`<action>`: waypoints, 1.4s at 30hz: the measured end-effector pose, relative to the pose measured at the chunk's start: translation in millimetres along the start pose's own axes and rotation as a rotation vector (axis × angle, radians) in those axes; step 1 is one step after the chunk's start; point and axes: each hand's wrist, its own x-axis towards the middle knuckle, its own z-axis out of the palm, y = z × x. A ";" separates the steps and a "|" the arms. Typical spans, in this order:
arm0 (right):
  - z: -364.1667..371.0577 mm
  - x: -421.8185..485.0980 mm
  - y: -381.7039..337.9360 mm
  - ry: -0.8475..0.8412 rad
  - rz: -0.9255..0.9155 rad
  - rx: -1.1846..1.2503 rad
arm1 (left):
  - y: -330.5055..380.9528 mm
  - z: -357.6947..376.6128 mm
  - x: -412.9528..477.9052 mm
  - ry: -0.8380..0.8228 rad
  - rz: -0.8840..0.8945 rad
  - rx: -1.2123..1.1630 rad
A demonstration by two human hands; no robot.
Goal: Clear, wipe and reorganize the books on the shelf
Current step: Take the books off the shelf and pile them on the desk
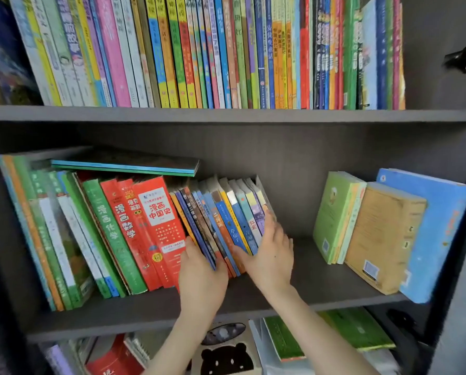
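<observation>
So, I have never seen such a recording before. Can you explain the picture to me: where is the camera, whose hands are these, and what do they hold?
There is no machine here. A person works with bare hands, and one camera worn on the head looks forward and down, so both arms enter from below. The surface is the dark grey wooden middle shelf. The left hand and the right hand grip, from either side, a leaning bundle of thin blue and orange books. Left of it stand thick red books, and a dark flat book lies on top of that row. At the far right, green, tan and blue books lean together. Above is a full row of colourful upright books.
</observation>
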 end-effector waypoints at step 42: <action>28.2 68.0 91.0 0.163 0.187 0.351 | 67.8 139.7 74.0 0.648 -0.150 0.232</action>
